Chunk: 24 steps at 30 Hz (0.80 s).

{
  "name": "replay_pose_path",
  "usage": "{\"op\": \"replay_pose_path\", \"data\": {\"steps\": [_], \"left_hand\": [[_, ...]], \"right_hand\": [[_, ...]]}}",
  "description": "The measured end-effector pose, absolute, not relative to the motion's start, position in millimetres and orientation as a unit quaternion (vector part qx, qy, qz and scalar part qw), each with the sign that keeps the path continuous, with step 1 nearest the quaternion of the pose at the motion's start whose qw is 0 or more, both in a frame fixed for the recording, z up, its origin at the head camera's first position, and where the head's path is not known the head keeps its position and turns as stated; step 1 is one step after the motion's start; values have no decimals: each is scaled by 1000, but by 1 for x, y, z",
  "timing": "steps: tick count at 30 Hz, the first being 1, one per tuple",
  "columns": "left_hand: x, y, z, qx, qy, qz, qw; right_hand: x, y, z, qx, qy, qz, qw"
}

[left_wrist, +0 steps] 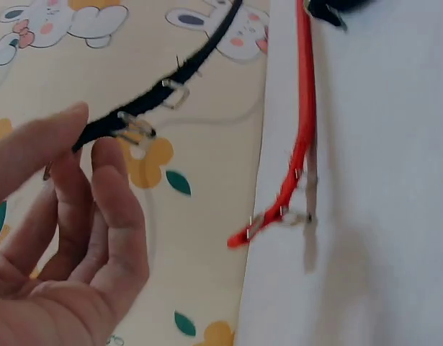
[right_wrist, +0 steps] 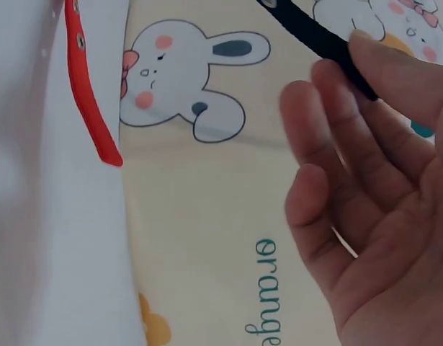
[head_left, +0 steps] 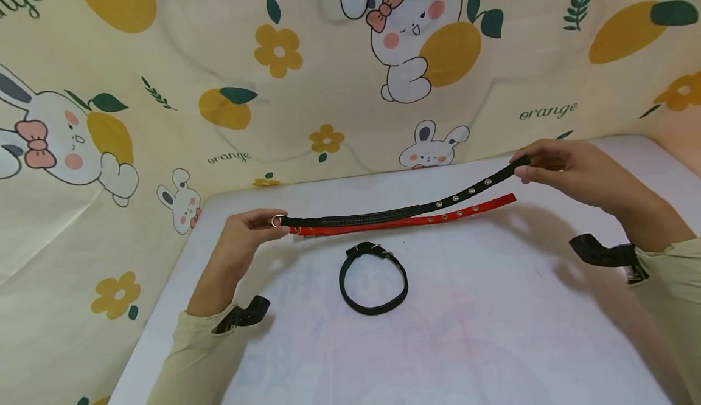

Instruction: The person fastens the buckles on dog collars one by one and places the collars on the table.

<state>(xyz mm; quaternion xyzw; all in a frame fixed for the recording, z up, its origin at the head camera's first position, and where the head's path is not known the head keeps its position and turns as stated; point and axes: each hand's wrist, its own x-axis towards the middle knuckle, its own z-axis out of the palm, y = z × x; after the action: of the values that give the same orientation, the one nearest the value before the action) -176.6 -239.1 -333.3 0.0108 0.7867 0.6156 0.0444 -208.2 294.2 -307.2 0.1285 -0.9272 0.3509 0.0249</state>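
Note:
A black collar (head_left: 372,217) is stretched lengthwise between both hands, raised at its right end. My left hand (head_left: 243,238) pinches its buckle end between thumb and fingers; the metal buckle (left_wrist: 135,128) and a loop show in the left wrist view. The plain tip of its eyeleted strap is pinched by my right hand (head_left: 583,177), other fingers loosely bent in the right wrist view. Just in front, a red collar (head_left: 495,203) lies unfastened on the table, partly covered by the black one in the head view. Nearer me, a second black collar (head_left: 373,311) lies buckled into a ring.
The white table (head_left: 465,344) carries the collars. Behind it and down the left side hangs a cream cloth (head_left: 306,107) printed with rabbits, oranges and flowers. Black straps with camera mounts (head_left: 599,252) sit at both wrists over beige sleeves.

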Motion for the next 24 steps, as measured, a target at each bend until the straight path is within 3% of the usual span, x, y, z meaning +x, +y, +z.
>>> {"op": "replay_pose_path", "data": {"steps": [6,13,24], "left_hand": [[-175,-233,-332,18,745,664,54],[-172,-221,-331,11,740,672,-3],[-166,-200,-329,145,662,733,-59]], "right_hand": [[-206,287,-304,111,-917,381,44],[-202,276,-302,112,-873,470,65],[-196,250,-292,198,-821,531,69]]}}
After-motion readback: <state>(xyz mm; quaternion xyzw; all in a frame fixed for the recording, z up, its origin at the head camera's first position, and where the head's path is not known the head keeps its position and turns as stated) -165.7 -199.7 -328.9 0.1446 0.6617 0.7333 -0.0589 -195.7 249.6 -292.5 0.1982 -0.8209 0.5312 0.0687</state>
